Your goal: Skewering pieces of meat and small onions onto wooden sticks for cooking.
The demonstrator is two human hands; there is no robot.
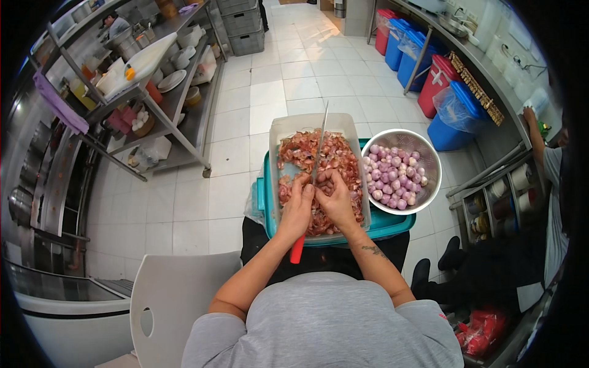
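Note:
My left hand (298,204) and my right hand (337,198) meet fingertip to fingertip over a translucent plastic tub (314,118). Whatever lies between the curled fingers is too small and hidden to make out. Reddish-brown shallot skins (340,154) fill much of the tub. A long knife (321,138) runs lengthwise across it, its blade passing between my hands and its red handle (297,250) sticking out under my left wrist. Right of the tub, a perforated metal colander (430,152) holds many peeled purple shallots (393,177).
Beneath the tub, a teal plastic tray (391,225) rests over my lap. A white chair (179,294) stands left. Steel shelving (170,133) is at upper left, lidded bins (460,115) at upper right. Another person's arm (534,133) and shoes (421,273) are on the right.

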